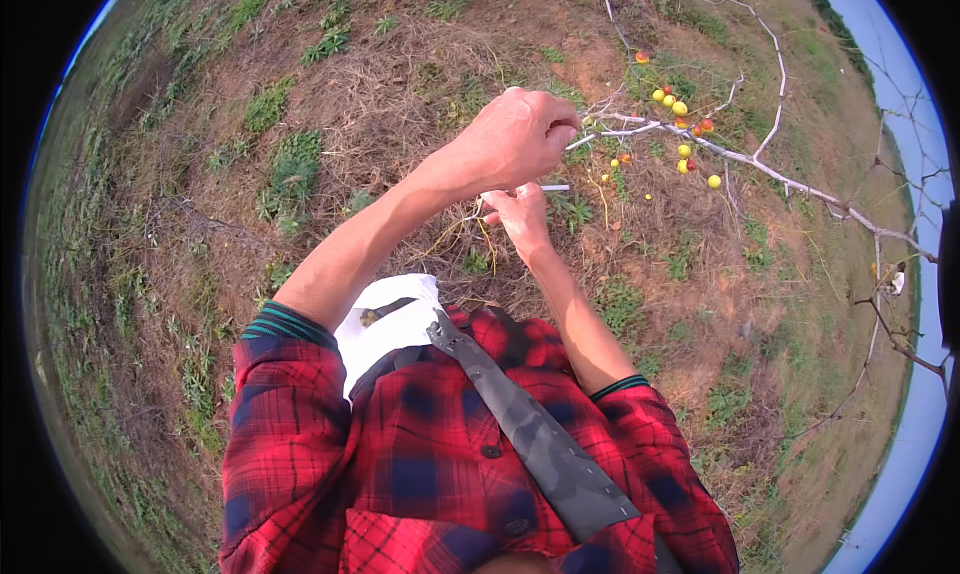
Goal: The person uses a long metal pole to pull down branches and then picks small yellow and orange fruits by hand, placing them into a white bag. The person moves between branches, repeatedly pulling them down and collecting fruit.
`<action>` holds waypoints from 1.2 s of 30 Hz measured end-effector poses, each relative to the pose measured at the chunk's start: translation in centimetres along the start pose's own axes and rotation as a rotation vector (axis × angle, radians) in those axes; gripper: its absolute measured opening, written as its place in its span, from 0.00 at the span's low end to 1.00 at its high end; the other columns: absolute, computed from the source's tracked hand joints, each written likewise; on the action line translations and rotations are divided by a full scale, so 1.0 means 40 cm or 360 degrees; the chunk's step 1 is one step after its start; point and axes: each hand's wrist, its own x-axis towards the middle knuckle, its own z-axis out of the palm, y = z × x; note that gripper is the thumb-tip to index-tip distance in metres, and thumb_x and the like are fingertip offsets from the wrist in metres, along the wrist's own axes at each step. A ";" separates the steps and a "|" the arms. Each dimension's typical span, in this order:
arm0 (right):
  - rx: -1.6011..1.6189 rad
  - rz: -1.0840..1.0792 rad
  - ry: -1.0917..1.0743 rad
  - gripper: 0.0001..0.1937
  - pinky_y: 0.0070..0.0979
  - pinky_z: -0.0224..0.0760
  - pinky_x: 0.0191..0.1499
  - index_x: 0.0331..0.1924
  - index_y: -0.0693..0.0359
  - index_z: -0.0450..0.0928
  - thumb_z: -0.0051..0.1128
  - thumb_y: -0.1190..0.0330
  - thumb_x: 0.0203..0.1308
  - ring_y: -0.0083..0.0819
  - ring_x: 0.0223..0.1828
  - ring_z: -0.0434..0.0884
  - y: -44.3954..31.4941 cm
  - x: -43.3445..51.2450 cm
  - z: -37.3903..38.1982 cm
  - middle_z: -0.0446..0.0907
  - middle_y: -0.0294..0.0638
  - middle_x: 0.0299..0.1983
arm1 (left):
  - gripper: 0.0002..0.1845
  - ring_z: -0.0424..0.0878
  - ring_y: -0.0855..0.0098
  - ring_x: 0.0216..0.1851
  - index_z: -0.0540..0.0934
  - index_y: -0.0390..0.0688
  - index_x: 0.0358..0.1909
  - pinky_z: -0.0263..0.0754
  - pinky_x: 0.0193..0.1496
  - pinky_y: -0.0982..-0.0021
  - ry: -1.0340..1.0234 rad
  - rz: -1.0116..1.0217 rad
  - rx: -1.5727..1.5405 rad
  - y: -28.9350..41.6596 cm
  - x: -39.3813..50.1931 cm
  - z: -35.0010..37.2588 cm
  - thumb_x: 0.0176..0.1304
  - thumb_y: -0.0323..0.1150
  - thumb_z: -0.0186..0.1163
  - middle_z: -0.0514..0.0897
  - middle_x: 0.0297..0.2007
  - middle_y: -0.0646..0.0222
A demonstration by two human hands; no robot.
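Observation:
My left hand (521,135) has its fingers curled around the near end of a pale, thin branch (795,180), which bears several small round yellow and reddish fruits (679,109). Just below it is my right hand (521,212), its thumb and fingers at thin twigs (480,218); its grip is partly hidden. A short pale stick (555,188) shows to the right of those fingers. Against my waist hangs a white bag (397,326) with a dark gap, where a few small brownish things are visible. A grey camouflage strap (536,439) crosses my plaid shirt.
Dry grass and low green weeds (292,173) cover the reddish soil. More bare branches (780,86) arch at the upper right, and darker thorny-looking twigs (896,345) reach in at the right rim. A whitish scrap (897,281) hangs among them.

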 end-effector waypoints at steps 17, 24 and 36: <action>0.0518 -0.0265 -0.0008 0.12 0.16 0.70 0.30 0.43 0.64 0.80 0.57 0.80 0.53 0.18 0.27 0.75 0.015 0.005 -0.042 0.79 0.33 0.31 | 0.09 0.79 0.60 0.23 0.81 0.40 0.18 0.75 0.33 0.61 -0.0581 -0.0299 0.0440 -0.141 0.159 0.159 0.44 0.36 0.62 0.79 0.17 0.59; 0.0141 -0.0453 0.0582 0.06 0.16 0.73 0.24 0.39 0.67 0.77 0.54 0.72 0.63 0.20 0.23 0.79 -0.163 -0.081 -0.225 0.79 0.36 0.27 | 0.07 0.82 0.57 0.28 0.83 0.46 0.21 0.76 0.35 0.60 -0.0712 -0.0268 0.0537 -0.184 0.131 0.140 0.43 0.37 0.63 0.81 0.21 0.58; -0.1516 -0.0665 0.1241 0.22 0.41 0.71 0.38 0.51 0.64 0.67 0.59 0.59 0.60 0.46 0.34 0.79 -0.333 -0.017 -0.334 0.78 0.50 0.33 | 0.08 0.82 0.56 0.31 0.85 0.47 0.29 0.76 0.39 0.59 -0.0693 -0.0269 0.0336 -0.164 0.083 0.222 0.50 0.37 0.62 0.83 0.24 0.58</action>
